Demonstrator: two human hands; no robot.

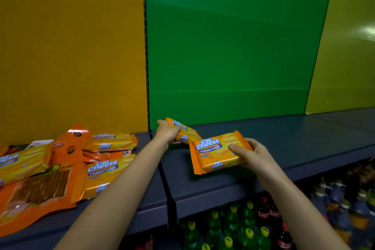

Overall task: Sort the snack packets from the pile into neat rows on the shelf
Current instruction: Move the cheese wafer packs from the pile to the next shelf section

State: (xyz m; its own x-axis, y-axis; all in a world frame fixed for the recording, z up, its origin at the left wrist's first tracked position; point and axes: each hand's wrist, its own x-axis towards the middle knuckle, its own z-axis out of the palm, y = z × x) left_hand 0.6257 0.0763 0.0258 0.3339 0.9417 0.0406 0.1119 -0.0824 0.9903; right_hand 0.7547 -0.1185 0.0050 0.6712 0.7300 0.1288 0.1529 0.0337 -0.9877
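Orange wafer packets sit in both hands above the grey shelf (284,140). The right hand (250,155) grips the near packet (215,153) by its right end: the thumb lies across the printed face and the other fingers (246,163) curl under the end, so the packet juts out to the left of the hand, tilted, its lower left corner close to the shelf. The left hand (167,132) is clenched around the far packet (183,131), which points up and to the left toward the back wall; the fingers wrap its middle from the left side and its two ends stick out on either side of the hand. The two packets overlap in view where the far one's lower end meets the near one's upper left corner; whether they touch I cannot tell. To the left, on the neighbouring shelf section, lies the pile (60,166): more of the same wafer packets mixed with larger orange bags with clear windows, heaped and overlapping. Behind stand an orange panel (71,46), a green panel (233,46) and a yellow panel (349,57). Below the shelf, bottles (239,223) with yellow caps stand beside darker ones
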